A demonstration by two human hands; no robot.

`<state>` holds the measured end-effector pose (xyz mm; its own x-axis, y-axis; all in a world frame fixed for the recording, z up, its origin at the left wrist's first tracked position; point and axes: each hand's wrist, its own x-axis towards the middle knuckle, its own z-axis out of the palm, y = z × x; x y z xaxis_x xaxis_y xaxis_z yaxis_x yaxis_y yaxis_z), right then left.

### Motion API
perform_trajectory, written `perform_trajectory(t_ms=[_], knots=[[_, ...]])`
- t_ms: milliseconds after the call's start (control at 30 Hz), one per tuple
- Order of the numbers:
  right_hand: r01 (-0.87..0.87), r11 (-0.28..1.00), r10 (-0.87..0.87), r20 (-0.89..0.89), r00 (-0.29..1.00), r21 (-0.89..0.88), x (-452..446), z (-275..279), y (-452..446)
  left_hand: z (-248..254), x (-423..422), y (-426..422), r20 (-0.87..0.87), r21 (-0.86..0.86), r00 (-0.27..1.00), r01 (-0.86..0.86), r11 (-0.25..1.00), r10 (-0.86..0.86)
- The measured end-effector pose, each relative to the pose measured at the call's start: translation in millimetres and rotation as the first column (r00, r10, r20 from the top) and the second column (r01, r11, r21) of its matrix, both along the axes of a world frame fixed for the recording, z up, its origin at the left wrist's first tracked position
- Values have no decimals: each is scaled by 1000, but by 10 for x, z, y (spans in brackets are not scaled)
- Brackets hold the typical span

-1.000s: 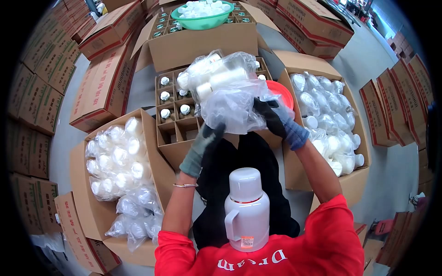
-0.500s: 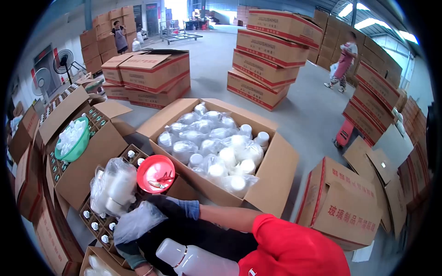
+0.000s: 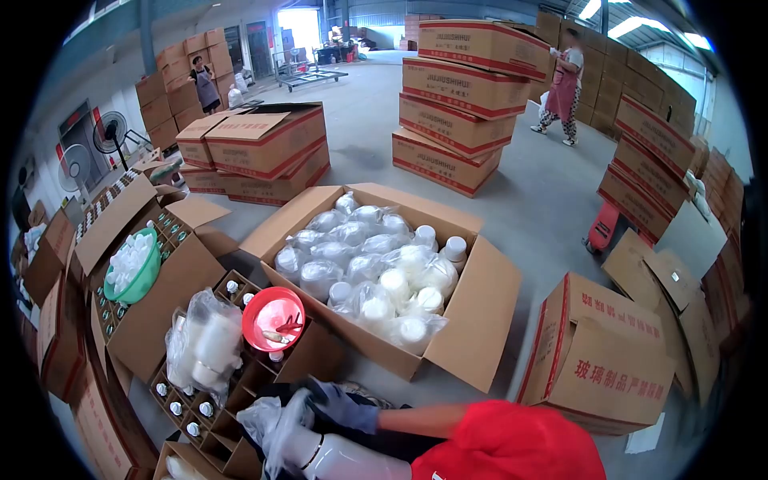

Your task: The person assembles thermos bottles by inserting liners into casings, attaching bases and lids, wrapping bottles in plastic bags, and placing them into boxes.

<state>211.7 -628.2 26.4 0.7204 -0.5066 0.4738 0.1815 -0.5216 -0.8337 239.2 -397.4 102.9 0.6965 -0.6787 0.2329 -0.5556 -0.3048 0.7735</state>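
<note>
A frosted white bottle point(image 3: 356, 458) with a thin gold-coloured ring lies tilted across my lap at the bottom. A clear plastic bag point(image 3: 276, 428) covers its left end. My right hand point(image 3: 348, 410), in a blue-grey glove, curls at the bag's upper edge beside the bottle; its fingers look closed on the plastic, though motion blurs them. My left hand does not show; the bag and the frame's lower edge cover that area. Close by on the left, a bundle of clear bags point(image 3: 204, 344) rests on a divided carton point(image 3: 240, 412) holding white-capped bottles.
A red bowl point(image 3: 273, 318) with red-handled tools sits on the divided carton. Ahead stands an open carton point(image 3: 480, 308) of bagged white bottles. A green basin point(image 3: 134, 268) of white pieces is at left. Stacked cartons point(image 3: 460, 112) and a walking person point(image 3: 564, 88) are farther off.
My right hand has moved down to the bottle's end. The plastic bag has come from the left onto the bottle, and my left hand has gone out of sight.
</note>
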Motion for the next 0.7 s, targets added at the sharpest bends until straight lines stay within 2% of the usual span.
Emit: perform_trajectory(t_ms=[33, 100, 167, 267, 367, 433, 467, 500, 567, 633, 667, 700], knots=[[-59, 991, 75, 135, 988, -122, -268, 216, 66, 4, -21, 16, -11, 23, 1000, 7, 1000, -7], [-325, 892, 364, 76, 928, -314, -759, 222, 81, 18, -43, 61, -41, 75, 999, 13, 997, -10], [-426, 830, 440, -46, 897, -359, -1143, 16, 108, 35, -42, 91, -70, 106, 997, 23, 994, -15], [-448, 715, 405, -205, 891, -537, -1464, -455, 21, 64, -45, 160, -116, 150, 993, 18, 989, -1], [-536, 627, 519, -211, 828, -565, -1700, 272, -60, 53, -77, 340, -170, 202, 985, 17, 979, 18], [-762, 471, 598, -474, 647, -445, -1964, -107, -150, -19, -157, 659, -236, 244, 969, -10, 970, 69], [-815, 408, 580, -572, 580, -412, -2106, -78, -219, -68, -273, 916, -276, 275, 955, -30, 961, 109], [-888, 382, 639, -622, 453, -255, -2171, 215, -231, -93, -473, 1228, -328, 310, 931, -51, 949, 157], [-824, 443, 606, -559, 566, -353, -2183, 297, -258, -7, -737, 1521, -471, 262, 866, -44, 964, 167], [-738, 489, 536, -507, 675, -465, -1963, 442, -309, 226, -692, 1316, -623, 25, 773, -136, 990, 122], [-761, 465, 556, -519, 649, -453, -1905, 416, -258, 517, -495, 997, -726, -105, 683, -227, 968, 82], [-773, 445, 561, -532, 634, -452, -1918, 387, -202, 695, -479, 831, -665, -61, 738, -206, 977, 114]])
